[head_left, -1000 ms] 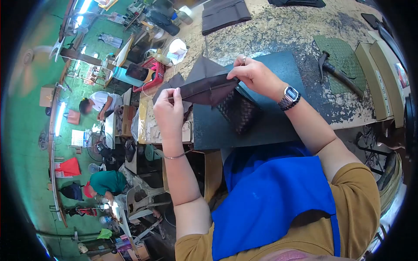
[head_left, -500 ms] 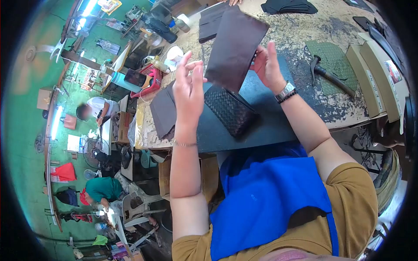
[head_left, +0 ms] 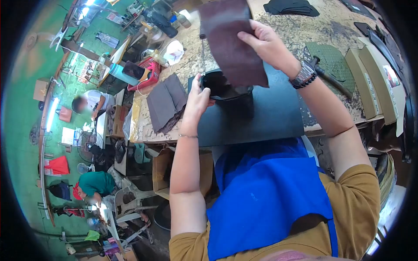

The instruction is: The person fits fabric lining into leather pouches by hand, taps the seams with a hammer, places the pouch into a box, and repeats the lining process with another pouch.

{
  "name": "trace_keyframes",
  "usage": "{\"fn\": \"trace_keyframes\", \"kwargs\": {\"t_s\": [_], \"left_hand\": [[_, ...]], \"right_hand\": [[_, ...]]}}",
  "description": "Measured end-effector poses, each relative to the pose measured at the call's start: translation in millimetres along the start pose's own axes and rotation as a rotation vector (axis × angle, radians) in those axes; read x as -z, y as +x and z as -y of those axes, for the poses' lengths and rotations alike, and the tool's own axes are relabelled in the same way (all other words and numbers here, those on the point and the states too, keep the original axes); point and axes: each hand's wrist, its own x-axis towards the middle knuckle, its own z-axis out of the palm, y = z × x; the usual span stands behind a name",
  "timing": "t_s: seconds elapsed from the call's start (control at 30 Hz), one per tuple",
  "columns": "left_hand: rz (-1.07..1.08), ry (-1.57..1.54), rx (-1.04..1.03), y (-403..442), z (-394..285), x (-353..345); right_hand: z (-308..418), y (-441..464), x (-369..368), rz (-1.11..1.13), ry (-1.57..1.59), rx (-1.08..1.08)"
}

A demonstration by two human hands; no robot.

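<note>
My right hand [head_left: 270,48] pinches the edge of a dark brown leather piece [head_left: 233,48], which hangs over the pouch. My left hand [head_left: 199,98] grips the left rim of a black woven pouch [head_left: 237,102], whose mouth gapes open toward me. The lower end of the leather piece is at the pouch's mouth; whether it reaches inside is hard to tell. Beneath the pouch lies a dark flat board [head_left: 278,117]. Left of my left hand is a stack of brown pieces [head_left: 165,102].
A hammer [head_left: 333,78] rests on a green mat [head_left: 335,56] at the right, beside cardboard boxes [head_left: 370,82]. A red basket [head_left: 150,76] and a white cup [head_left: 175,48] stand at the left. Black pieces [head_left: 291,7] lie at the back. Two people sit at the far left.
My left hand has lowered and taken hold of the pouch, which is now opened. My right hand has risen with the leather piece. The hand at the table's back edge is gone from view.
</note>
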Motion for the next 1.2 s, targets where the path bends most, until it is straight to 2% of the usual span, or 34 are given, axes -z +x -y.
{"fn": "trace_keyframes", "kwargs": {"t_s": [0.03, 0.17, 0.27, 0.3, 0.4, 0.5, 0.6, 0.67, 0.7, 0.73, 0.83, 0.93, 0.97, 1.03, 1.2], "left_hand": [[0.003, -0.044, 0.002, -10.8, 0.6, -1.2], [-0.016, -0.215, -0.079, -37.5, 16.0, -6.3], [0.042, -0.315, -0.116, -49.9, 23.5, -4.2], [0.041, -0.32, -0.108, -52.9, 26.3, -3.9], [0.057, -0.344, -0.097, -59.1, 32.3, -4.5], [0.074, -0.341, -0.111, -67.7, 31.1, -6.9], [-0.033, -0.283, -0.141, -74.2, 34.9, -12.2], [-0.162, -0.29, -0.18, -73.6, 44.1, -17.3], [-0.127, -0.359, -0.293, -75.9, 43.8, -17.4], [-0.163, -0.245, -0.36, -78.4, 44.3, -18.1], [-0.238, 0.112, -0.527, -80.2, 39.9, -16.4], [-0.199, 0.508, -0.479, -95.2, 8.8, -13.1], [-0.24, 0.5, -0.424, -92.2, 13.1, -13.4], [-0.217, 0.492, -0.431, -88.2, 17.2, -8.1], [-0.182, 0.543, -0.437, -86.7, 26.8, -5.8]], "right_hand": [[-15.0, 4.4, -7.0, 0.019, -0.059, 0.069], [-6.7, -9.9, -40.7, 0.134, -0.507, 0.105], [-9.5, -26.3, -54.5, 0.281, -0.609, 0.209], [-4.1, -31.1, -57.4, 0.341, -0.592, 0.178], [-10.2, -29.1, -60.4, 0.383, -0.624, 0.399], [-5.2, -24.5, -65.8, 0.317, -0.653, 0.43], [-9.8, -39.3, -75.2, 0.453, -0.629, 0.17], [1.0, -54.7, -76.0, 0.832, -0.899, -0.109], [-4.4, -58.8, -75.1, 1.07, -0.988, -0.181], [-7.7, -62.3, -75.8, 1.309, -1.069, -0.257], [-6.0, -57.9, -79.6, 1.332, -1.003, -0.332], [-10.8, -69.6, -88.8, 1.226, -0.975, -0.311], [-3.9, -76.4, -90.0, 1.094, -0.902, -0.303], [2.1, -81.1, -86.8, 1.026, -0.836, -0.298], [-5.7, -84.2, -71.2, 0.958, -0.682, -0.176]]}}
